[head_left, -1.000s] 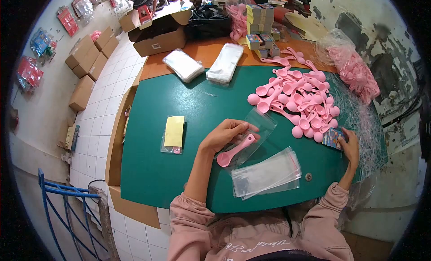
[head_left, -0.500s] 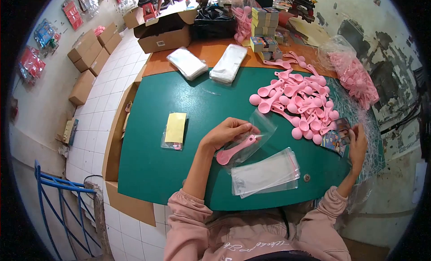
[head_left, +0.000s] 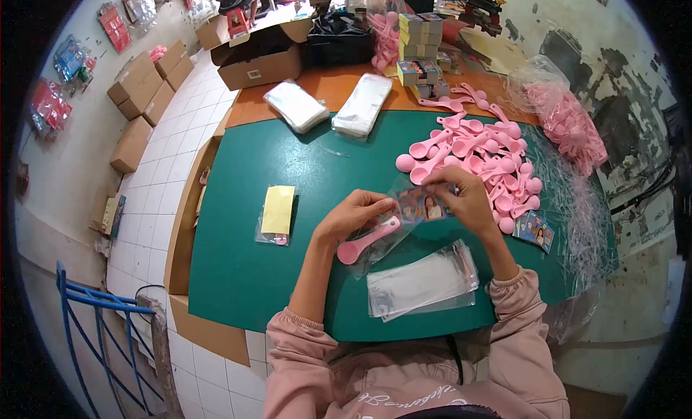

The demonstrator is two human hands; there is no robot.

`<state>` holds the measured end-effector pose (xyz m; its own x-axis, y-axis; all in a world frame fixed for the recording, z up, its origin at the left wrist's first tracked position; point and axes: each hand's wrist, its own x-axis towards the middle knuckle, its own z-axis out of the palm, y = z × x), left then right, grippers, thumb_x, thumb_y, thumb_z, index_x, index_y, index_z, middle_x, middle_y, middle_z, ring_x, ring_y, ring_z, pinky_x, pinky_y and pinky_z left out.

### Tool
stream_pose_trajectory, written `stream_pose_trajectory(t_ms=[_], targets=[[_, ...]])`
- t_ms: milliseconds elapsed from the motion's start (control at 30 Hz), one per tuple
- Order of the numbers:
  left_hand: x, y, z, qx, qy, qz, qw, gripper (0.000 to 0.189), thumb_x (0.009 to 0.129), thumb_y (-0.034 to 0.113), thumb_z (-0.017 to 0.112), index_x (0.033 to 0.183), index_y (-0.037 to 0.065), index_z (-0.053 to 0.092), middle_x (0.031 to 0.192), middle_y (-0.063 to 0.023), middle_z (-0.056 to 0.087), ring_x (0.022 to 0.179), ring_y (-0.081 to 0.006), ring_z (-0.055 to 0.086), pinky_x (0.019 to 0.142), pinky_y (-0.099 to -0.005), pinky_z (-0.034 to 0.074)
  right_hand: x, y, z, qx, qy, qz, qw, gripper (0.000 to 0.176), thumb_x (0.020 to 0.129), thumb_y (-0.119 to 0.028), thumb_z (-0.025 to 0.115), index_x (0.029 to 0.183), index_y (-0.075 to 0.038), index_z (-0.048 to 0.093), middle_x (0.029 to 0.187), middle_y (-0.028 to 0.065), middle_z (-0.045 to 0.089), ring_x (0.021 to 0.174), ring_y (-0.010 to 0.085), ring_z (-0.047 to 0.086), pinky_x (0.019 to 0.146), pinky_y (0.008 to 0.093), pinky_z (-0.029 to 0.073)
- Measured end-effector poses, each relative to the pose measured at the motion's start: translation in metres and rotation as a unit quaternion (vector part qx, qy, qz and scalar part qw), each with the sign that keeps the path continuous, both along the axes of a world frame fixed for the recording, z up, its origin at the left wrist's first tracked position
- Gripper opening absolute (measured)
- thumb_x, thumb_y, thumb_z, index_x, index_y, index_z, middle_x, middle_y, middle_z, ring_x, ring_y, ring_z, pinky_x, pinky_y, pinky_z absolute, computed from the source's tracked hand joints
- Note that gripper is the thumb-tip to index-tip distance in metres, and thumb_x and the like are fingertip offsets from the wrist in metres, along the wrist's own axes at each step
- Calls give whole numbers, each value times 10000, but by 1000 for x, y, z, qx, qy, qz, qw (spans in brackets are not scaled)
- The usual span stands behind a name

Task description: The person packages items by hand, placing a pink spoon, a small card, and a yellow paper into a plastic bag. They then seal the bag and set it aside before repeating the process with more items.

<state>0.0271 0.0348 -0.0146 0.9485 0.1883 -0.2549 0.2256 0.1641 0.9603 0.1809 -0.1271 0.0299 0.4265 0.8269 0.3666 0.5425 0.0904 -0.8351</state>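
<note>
Above table [head_left: 238, 275]: left hand [head_left: 352, 215] pinches one bag [head_left: 382, 249], one spoon [head_left: 369, 239] inside; right hand [head_left: 467, 201] pinches one card [head_left: 432, 207].

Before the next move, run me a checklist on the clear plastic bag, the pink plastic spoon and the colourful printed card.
Left hand gripping clear plastic bag: ok.
Pink plastic spoon lying inside that bag: ok.
Right hand holding colourful printed card at bag's upper end: ok.
Card fully inside: cannot tell; fingers and clear film overlap it.
Flat clear plastic bags apparently within reach on green tabletop: ok.
More printed cards beside heap of pink spoons: ok.
</note>
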Motion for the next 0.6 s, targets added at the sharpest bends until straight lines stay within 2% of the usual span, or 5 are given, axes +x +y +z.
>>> stream_pose_trajectory(t_ms=[200,267,300,467,600], targets=[[1,-4,1,31,5,-30,999,297,883,249,527,964,-15,638,778,0,607,603,-32,463,507,-167,372,6,-7,-3,-81,0,10,997,133,746,-44,610,873,-13,630,790,51,595,701,118,568,640,242,454],[3,-5,-4,0,-23,-48,999,305,880,249,533,968,-25,634,819,-24,628,653,-38,494,547,-167,399,12,-6,-14,50,95,-104,989,134,745,-55,613,873,-20,632,787,50,595,678,119,555,619,243,444],[3,-5,-4,1,-22,-49,999,305,880,249,533,968,-25,634,819,-24,628,653,-38,494,547,-167,399,12,-7,-14,50,95,-105,989,134,745,-55,613,873,-20,632,787,50,595,678,119,555,619,243,444],[2,-7,5,43,9,-49,998,308,882,248,530,974,-29,630,830,-18,629,668,-30,495,544,-161,400,8,-12,-4,-43,-95,33,994,136,753,-84,620,876,-25,628,782,52,602,664,117,558,606,246,447],[3,-4,-4,92,10,-91,992,315,880,262,535,981,-21,630,819,7,614,675,-23,481,545,-165,396,-1,-9,-13,-116,-15,46,992,140,754,-100,627,870,-21,617,822,57,600,725,123,562,648,258,449]])
